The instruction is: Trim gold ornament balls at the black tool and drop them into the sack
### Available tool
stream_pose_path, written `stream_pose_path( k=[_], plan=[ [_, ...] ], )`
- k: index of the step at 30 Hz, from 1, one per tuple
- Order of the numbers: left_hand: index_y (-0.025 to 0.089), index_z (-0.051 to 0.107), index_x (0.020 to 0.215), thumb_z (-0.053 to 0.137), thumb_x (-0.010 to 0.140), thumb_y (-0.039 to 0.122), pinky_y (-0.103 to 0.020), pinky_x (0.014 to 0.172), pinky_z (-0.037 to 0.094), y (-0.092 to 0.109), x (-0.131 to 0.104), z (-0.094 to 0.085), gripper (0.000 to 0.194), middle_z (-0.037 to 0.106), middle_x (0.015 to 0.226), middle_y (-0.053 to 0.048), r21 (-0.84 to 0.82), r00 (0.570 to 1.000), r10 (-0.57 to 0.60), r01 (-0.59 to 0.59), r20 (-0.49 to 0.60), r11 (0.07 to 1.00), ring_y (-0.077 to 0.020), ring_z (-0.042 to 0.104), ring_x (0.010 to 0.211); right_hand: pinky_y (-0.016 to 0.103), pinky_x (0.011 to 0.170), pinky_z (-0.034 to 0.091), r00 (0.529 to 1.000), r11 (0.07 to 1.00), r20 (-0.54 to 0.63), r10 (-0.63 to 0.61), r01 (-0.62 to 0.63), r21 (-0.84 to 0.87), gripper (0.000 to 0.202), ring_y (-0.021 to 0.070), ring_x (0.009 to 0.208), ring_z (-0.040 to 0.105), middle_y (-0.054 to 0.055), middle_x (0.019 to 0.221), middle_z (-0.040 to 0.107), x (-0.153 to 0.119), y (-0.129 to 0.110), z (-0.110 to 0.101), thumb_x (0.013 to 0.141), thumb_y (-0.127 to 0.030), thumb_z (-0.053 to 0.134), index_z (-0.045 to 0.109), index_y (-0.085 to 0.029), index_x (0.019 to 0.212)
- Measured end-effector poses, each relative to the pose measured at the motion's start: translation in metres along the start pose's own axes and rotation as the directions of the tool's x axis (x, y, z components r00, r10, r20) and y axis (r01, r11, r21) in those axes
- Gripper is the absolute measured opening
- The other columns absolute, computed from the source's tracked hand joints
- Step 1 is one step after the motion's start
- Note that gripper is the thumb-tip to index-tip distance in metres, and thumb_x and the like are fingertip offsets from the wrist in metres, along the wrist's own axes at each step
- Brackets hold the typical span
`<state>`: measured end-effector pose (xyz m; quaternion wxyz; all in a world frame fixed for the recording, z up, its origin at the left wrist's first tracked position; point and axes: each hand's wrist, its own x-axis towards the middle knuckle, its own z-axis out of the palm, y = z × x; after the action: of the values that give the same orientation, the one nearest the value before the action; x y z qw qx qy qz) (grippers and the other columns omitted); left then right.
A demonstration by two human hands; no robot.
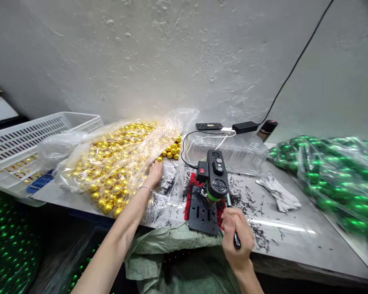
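Observation:
My left hand reaches to the mouth of a clear plastic bag full of shiny gold balls; its fingertips are hidden against the balls and plastic. At the front of the table my right hand is closed around a black-ended handle beside a small black device. That device has round vents, buttons and a red switch, and stands over a black slotted plate. Red material shows around the plate.
A white basket stands at left. Behind the device lie a clear plastic tray and a black power adapter. A white glove and bagged green balls are at right. Black scraps litter the table; green sacking hangs at its edge.

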<state>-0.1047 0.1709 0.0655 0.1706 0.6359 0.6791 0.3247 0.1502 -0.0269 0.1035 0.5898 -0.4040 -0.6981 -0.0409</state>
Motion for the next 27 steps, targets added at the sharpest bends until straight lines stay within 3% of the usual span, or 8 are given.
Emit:
stream_pose_path(
  k=[4, 8, 10, 12, 16, 20, 24, 27],
  plan=[
    [0.013, 0.060, 0.120, 0.062, 0.092, 0.031, -0.041, 0.089, 0.053, 0.005, -0.014, -0.008, 0.034, 0.062, 0.120, -0.012, -0.133, 0.993, 0.007, 0.008, 0.117, 0.991, -0.0235, 0.062, 0.104, 0.025, 0.057, 0.039, 1.000, 1.000, 0.006, 0.006, -0.006, 0.000, 0.025, 0.0112, 0.065, 0.049, 0.000, 0.071, 0.049, 0.000, 0.001, 0.000, 0.088, 0.002, 0.042, 0.045, -0.020, 0.075],
    [0.015, 0.065, 0.118, 0.057, 0.092, 0.043, -0.029, 0.073, 0.052, 0.023, -0.062, -0.007, 0.039, 0.069, 0.099, -0.007, -0.404, 0.946, 0.093, 0.042, 0.310, 0.914, -0.0165, 0.064, 0.081, 0.025, 0.059, 0.040, 1.000, 1.000, 0.011, 0.026, -0.026, 0.015, 0.026, 0.0118, 0.066, 0.049, -0.001, 0.070, 0.048, -0.001, 0.001, -0.001, 0.088, 0.001, 0.042, 0.044, -0.020, 0.073],
    [0.016, 0.065, 0.121, 0.063, 0.087, 0.048, -0.026, 0.068, 0.049, 0.032, -0.094, 0.003, 0.047, 0.070, 0.093, -0.006, -0.626, 0.899, 0.123, 0.189, 0.419, 0.756, -0.0144, 0.063, 0.076, 0.026, 0.059, 0.040, 0.999, 0.999, 0.013, 0.035, -0.035, 0.016, 0.026, 0.0121, 0.067, 0.050, -0.001, 0.070, 0.048, -0.001, 0.000, -0.001, 0.089, 0.001, 0.042, 0.044, -0.021, 0.073],
    [0.016, 0.066, 0.121, 0.071, 0.080, 0.049, -0.024, 0.068, 0.047, 0.040, -0.122, 0.018, 0.053, 0.071, 0.095, -0.006, -0.726, 0.867, 0.107, 0.333, 0.487, 0.602, -0.0139, 0.063, 0.077, 0.026, 0.060, 0.040, 0.999, 0.999, 0.017, 0.041, -0.041, 0.015, 0.027, 0.0122, 0.067, 0.050, -0.001, 0.070, 0.049, -0.001, 0.000, -0.001, 0.089, 0.000, 0.043, 0.044, -0.021, 0.073],
    [0.015, 0.067, 0.114, 0.079, 0.072, 0.044, -0.026, 0.077, 0.049, 0.052, -0.152, 0.056, 0.052, 0.073, 0.106, -0.008, -0.743, 0.855, 0.053, 0.415, 0.516, 0.525, -0.0182, 0.065, 0.091, 0.026, 0.061, 0.042, 0.999, 0.999, 0.031, 0.037, -0.038, 0.016, 0.026, 0.0125, 0.068, 0.051, -0.001, 0.069, 0.048, 0.001, -0.001, -0.002, 0.089, 0.001, 0.043, 0.045, -0.021, 0.074],
    [0.015, 0.067, 0.112, 0.074, 0.076, 0.038, -0.030, 0.085, 0.050, 0.057, -0.157, 0.079, 0.042, 0.073, 0.107, -0.008, -0.734, 0.903, 0.077, 0.292, 0.423, 0.614, -0.0201, 0.067, 0.096, 0.026, 0.062, 0.042, 0.999, 0.999, 0.042, 0.034, -0.034, 0.008, 0.025, 0.0125, 0.069, 0.051, 0.000, 0.070, 0.050, 0.001, -0.001, -0.003, 0.089, 0.000, 0.043, 0.046, -0.020, 0.075],
    [0.018, 0.066, 0.117, 0.067, 0.083, 0.036, -0.030, 0.071, 0.051, 0.058, -0.160, 0.077, 0.038, 0.074, 0.091, -0.005, -0.467, 0.922, 0.159, 0.026, 0.353, 0.884, -0.0187, 0.065, 0.074, 0.026, 0.061, 0.042, 0.998, 0.999, 0.042, 0.037, -0.037, 0.001, 0.025, 0.0124, 0.069, 0.051, 0.000, 0.072, 0.050, 0.000, -0.001, -0.003, 0.089, 0.000, 0.043, 0.047, -0.020, 0.076],
    [0.019, 0.066, 0.119, 0.066, 0.085, 0.031, -0.032, 0.075, 0.052, 0.058, -0.165, 0.075, 0.036, 0.074, 0.097, -0.007, -0.327, 0.912, 0.281, -0.178, 0.299, 0.928, -0.0214, 0.067, 0.080, 0.026, 0.061, 0.042, 0.999, 0.999, 0.038, 0.036, -0.036, 0.001, 0.024, 0.0121, 0.069, 0.051, 0.000, 0.073, 0.050, -0.002, 0.000, -0.003, 0.089, 0.000, 0.043, 0.047, -0.020, 0.076]
  ],
)
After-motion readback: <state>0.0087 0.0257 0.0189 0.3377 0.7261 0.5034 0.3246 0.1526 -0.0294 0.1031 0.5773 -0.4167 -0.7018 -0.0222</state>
